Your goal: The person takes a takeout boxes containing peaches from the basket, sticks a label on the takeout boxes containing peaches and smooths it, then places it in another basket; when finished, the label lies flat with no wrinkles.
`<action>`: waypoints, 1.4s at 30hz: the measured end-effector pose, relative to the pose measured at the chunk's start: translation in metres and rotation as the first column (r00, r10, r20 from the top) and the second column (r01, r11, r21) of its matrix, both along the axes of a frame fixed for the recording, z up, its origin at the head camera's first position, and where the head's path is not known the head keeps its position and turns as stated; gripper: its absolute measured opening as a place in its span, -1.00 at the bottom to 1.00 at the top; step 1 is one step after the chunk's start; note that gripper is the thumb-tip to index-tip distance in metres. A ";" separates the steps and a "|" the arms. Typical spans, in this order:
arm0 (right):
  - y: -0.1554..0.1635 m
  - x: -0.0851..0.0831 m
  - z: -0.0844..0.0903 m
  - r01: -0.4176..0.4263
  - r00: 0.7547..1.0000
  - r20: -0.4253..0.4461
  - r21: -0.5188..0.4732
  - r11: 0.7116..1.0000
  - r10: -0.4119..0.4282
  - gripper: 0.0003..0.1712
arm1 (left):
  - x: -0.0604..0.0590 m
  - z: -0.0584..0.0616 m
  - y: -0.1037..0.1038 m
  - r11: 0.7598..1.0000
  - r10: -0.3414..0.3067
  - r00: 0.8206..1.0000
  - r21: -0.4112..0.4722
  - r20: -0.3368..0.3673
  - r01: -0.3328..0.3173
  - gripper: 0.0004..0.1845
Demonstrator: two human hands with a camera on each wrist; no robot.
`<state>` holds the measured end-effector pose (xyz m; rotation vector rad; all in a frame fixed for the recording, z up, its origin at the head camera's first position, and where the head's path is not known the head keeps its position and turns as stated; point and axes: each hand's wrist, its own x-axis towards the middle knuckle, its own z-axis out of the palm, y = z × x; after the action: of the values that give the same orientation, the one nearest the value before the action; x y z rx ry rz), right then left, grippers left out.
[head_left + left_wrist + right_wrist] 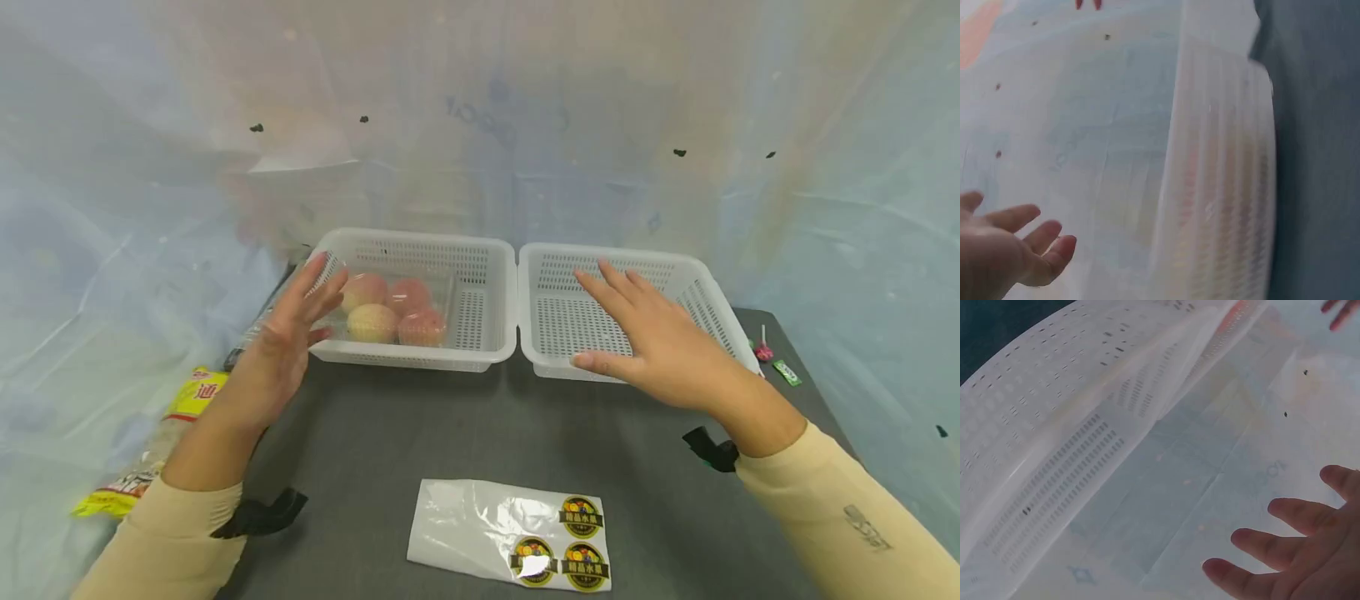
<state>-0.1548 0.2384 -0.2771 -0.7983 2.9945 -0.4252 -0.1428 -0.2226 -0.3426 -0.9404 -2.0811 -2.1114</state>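
Note:
Two white slotted plastic baskets stand side by side at the back of a dark grey table. The left basket [489, 283] holds a clear box of several peaches [390, 310]. The right basket [697, 287] holds nothing. My left hand [296, 329] hovers by the left basket's left end, palm inward, fingers straight, holding nothing; the left wrist view shows this hand [1013, 247] beside the basket wall [1222, 187]. My right hand [648, 329] is spread flat over the right basket, also with nothing in it. Its fingers [1272, 544] show in the right wrist view over the basket [1054, 456].
A sheet of round fruit stickers [510, 533] lies near the table's front edge. A yellow snack packet [161, 437] lies off the table's left side. Small pink and green items [772, 360] sit at the right edge. Translucent plastic sheeting surrounds the table.

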 end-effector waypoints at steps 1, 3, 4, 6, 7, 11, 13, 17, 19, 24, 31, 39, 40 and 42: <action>0.000 -0.002 0.000 -0.012 1.000 -0.008 -0.030 0.999 0.012 0.11 | 0.003 -0.005 0.001 0.995 -0.015 0.999 0.101 0.030 0.012 0.01; -0.001 -0.005 -0.001 -0.042 0.999 -0.029 -0.099 0.994 0.039 0.09 | 0.007 -0.014 0.004 0.970 -0.023 0.996 0.242 0.081 0.003 -0.01; -0.001 -0.008 -0.002 -0.063 0.997 -0.042 -0.133 0.989 0.057 0.08 | 0.010 -0.019 0.006 0.958 -0.015 0.995 0.285 0.102 -0.015 0.00; -0.004 -0.012 -0.004 -0.099 0.994 -0.064 -0.209 0.973 0.088 0.06 | 0.013 -0.030 0.010 0.930 0.029 0.987 0.357 0.156 -0.084 -0.01; -0.006 -0.014 -0.006 -0.116 0.992 -0.072 -0.246 0.962 0.101 0.05 | 0.015 -0.035 0.012 0.910 0.056 0.981 0.396 0.187 -0.127 -0.01; -0.016 -0.020 -0.012 -0.150 0.989 -0.061 -0.387 0.910 0.137 0.07 | 0.019 -0.051 0.019 0.725 0.098 0.939 0.623 0.328 -0.294 -0.05; -0.021 -0.024 -0.017 -0.162 0.986 -0.047 -0.453 0.877 0.158 0.10 | 0.019 -0.057 0.023 0.582 0.090 0.916 0.726 0.391 -0.367 -0.10; -0.034 -0.031 -0.027 -0.175 0.977 -0.009 -0.589 0.789 0.211 0.17 | 0.018 -0.070 0.030 0.365 0.072 0.844 0.774 0.531 -0.518 -0.24; -0.041 -0.034 -0.033 -0.153 0.971 0.038 -0.661 0.734 0.236 0.22 | 0.017 -0.076 0.032 0.328 0.050 0.808 0.754 0.587 -0.569 -0.28; -0.059 -0.044 -0.044 -0.047 0.944 0.157 -0.807 0.588 0.289 0.34 | 0.013 -0.087 0.033 0.290 -0.042 0.775 0.750 0.631 -0.595 -0.30; -0.081 -0.057 -0.056 0.109 0.895 0.244 -0.931 0.348 0.374 0.29 | 0.009 -0.087 0.027 0.197 -0.227 0.766 0.798 0.602 -0.569 -0.31; -0.111 -0.077 -0.073 0.344 0.833 0.313 -0.939 0.016 0.456 0.20 | -0.002 -0.082 0.029 0.234 -0.118 0.753 0.756 0.647 -0.612 -0.43; -0.116 -0.078 -0.077 0.370 0.832 0.321 -0.929 -0.021 0.453 0.17 | -0.003 -0.081 0.030 0.248 -0.075 0.744 0.735 0.664 -0.631 -0.44; -0.128 -0.081 -0.086 0.408 0.829 0.339 -0.910 -0.068 0.445 0.14 | -0.005 -0.080 0.033 0.261 0.000 0.725 0.700 0.689 -0.665 -0.47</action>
<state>-0.2358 0.1100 -0.3627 -0.4052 1.4361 -2.5363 -0.1474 -0.1899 -0.4228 0.3945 -0.5297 -2.7869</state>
